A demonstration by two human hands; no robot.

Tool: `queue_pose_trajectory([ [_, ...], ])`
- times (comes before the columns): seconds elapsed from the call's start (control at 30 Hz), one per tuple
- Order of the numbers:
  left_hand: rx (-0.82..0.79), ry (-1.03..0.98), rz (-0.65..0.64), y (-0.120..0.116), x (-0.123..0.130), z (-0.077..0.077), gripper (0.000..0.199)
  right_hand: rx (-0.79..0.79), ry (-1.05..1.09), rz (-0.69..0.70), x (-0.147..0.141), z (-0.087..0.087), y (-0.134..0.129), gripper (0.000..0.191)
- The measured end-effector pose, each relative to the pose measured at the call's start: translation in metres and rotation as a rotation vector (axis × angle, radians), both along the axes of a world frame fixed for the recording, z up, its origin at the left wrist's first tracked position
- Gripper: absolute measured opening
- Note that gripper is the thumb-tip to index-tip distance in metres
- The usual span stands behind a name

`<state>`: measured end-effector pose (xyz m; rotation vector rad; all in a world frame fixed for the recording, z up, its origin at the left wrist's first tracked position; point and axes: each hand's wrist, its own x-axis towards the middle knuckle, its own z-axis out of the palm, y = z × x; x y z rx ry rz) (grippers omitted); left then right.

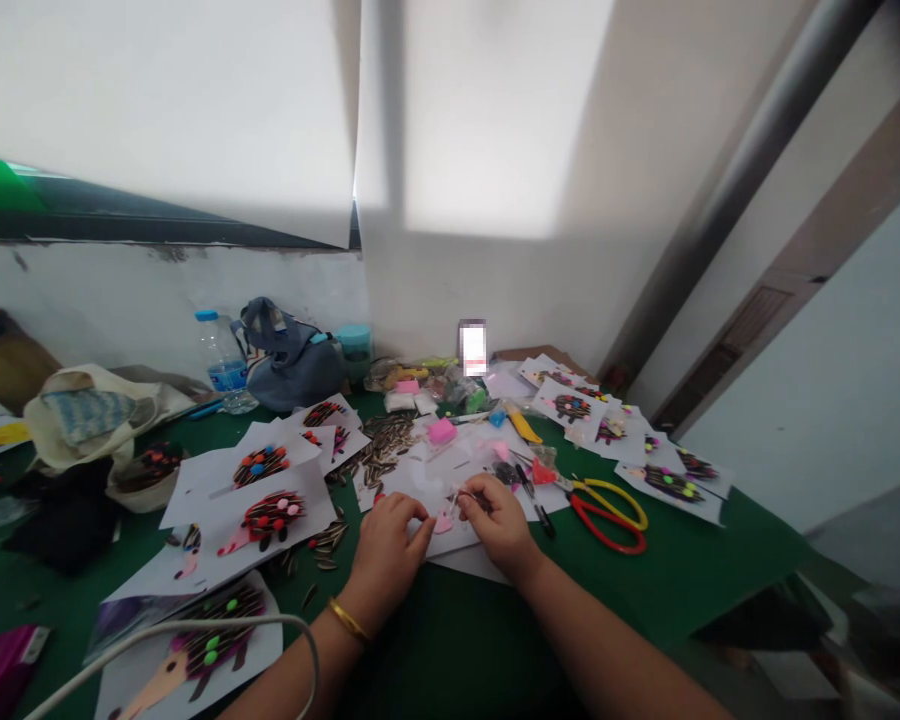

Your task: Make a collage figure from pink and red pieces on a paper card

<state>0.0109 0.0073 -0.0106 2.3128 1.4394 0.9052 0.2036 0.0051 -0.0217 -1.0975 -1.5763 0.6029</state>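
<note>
My left hand (394, 548) is over the front edge of a white sheet of paper (461, 538), its thumb and fingers drawn together in a pinch; what they hold, if anything, is too small to make out. My right hand (499, 525), across from it, pinches something small and dark near the fingertips that I cannot name. Between the hands a flat pink piece (443, 522), like modelling clay, lies on the paper. A pink block (442, 431) sits farther back. Beside my right hand is a black pen (541, 512).
Striped sunflower seeds (382, 447) are heaped left of the paper. Sheets bearing hedgehog pictures (274, 515) overlap at left, others (667, 482) at right. Scissors (607, 515) with red and yellow handles lie on the green tabletop (690, 560). A white cable (195, 625) crosses the front left.
</note>
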Motion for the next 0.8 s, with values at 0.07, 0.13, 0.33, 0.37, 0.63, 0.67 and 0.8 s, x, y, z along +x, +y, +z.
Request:
queue_pose_trajectory([
  [0.07, -0.008, 0.031, 0.022, 0.0, 0.0003, 0.0002, 0.004, -0.002, -0.001, 0.003, 0.0002, -0.0013, 0.0006, 0.009],
  [0.13, -0.034, 0.072, 0.017, -0.0004, 0.0009, 0.001, 0.004, -0.009, 0.005, 0.005, 0.0004, -0.0029, 0.0011, 0.01],
  [0.33, -0.077, 0.176, 0.021, -0.0032, 0.0033, 0.004, 0.016, -0.024, 0.021, 0.017, 0.0, -0.0065, 0.0015, 0.011],
  [0.37, -0.074, 0.183, 0.025, -0.0037, 0.0035, 0.0042, 0.016, -0.025, 0.024, 0.02, -0.0001, -0.0067, 0.0015, 0.011],
  [0.63, -0.041, 0.221, 0.012, -0.0038, 0.0041, 0.0017, 0.018, -0.02, 0.008, 0.02, -0.0003, -0.0051, 0.0009, 0.01],
  [0.67, -0.034, 0.23, 0.009, -0.0035, 0.0044, 0.0012, 0.019, -0.022, 0.008, 0.022, -0.0003, -0.0051, 0.001, 0.01],
  [0.8, -0.022, 0.265, 0.003, -0.003, 0.0055, -0.0001, 0.019, -0.032, 0.01, 0.026, -0.0005, -0.007, 0.0019, 0.009],
])
